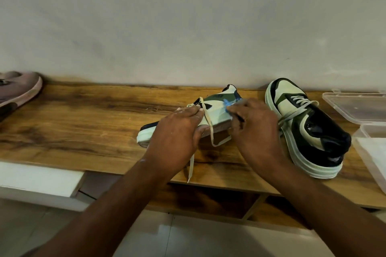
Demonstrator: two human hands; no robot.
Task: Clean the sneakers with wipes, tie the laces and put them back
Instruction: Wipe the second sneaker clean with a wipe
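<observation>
I see my left hand curled over the tipped sneaker on the wooden shelf, fingers clamping its side. My right hand pinches a blue wipe against it. Two matching sneakers: the second sneaker stands just right. One pink shoe sits far left, one clear box far right.
</observation>
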